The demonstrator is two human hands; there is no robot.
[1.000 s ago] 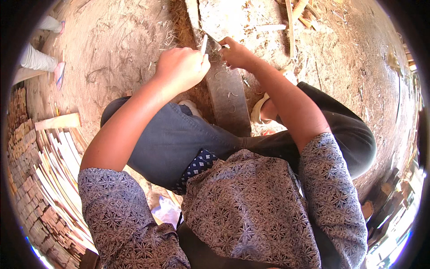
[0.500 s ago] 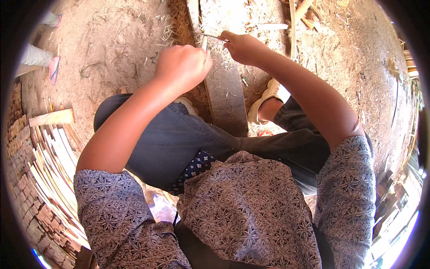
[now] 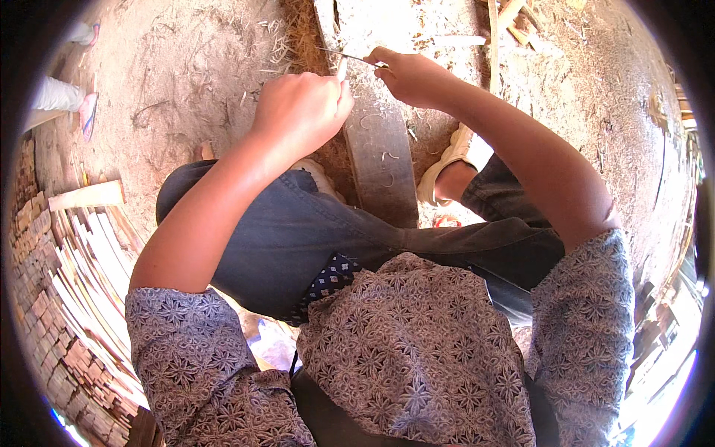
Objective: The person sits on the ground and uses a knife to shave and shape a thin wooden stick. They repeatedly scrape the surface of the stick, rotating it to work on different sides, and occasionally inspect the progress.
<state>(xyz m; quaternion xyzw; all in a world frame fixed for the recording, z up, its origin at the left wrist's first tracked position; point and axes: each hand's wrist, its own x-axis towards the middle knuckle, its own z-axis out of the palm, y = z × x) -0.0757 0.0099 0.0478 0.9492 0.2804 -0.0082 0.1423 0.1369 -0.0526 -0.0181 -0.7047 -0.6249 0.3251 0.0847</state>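
Observation:
My left hand [image 3: 302,108] is closed in a fist around a pale wooden stick [image 3: 342,69], whose light tip sticks up past the knuckles. From my right hand [image 3: 408,77], closed on its handle, a thin-bladed knife [image 3: 344,54] points left. Its blade lies across or just beyond the stick's tip; whether they touch I cannot tell. Both hands are above a dark wooden plank [image 3: 381,160] that runs away from me between my feet, with curled shavings on it. The knife's handle is mostly hidden by my fingers.
Shavings [image 3: 279,48] litter the dirt floor beyond my left hand. Wood strips [image 3: 494,45] lie at the far right. Stacked pale slats [image 3: 97,261] stand at the left, with a short board [image 3: 88,196] on them. Another person's sandalled foot [image 3: 88,115] is at the far left.
My right hand and the knife have shifted very slightly, and the right forearm has swung a little outward. My left hand keeps its hold on the stick, nearly unmoved.

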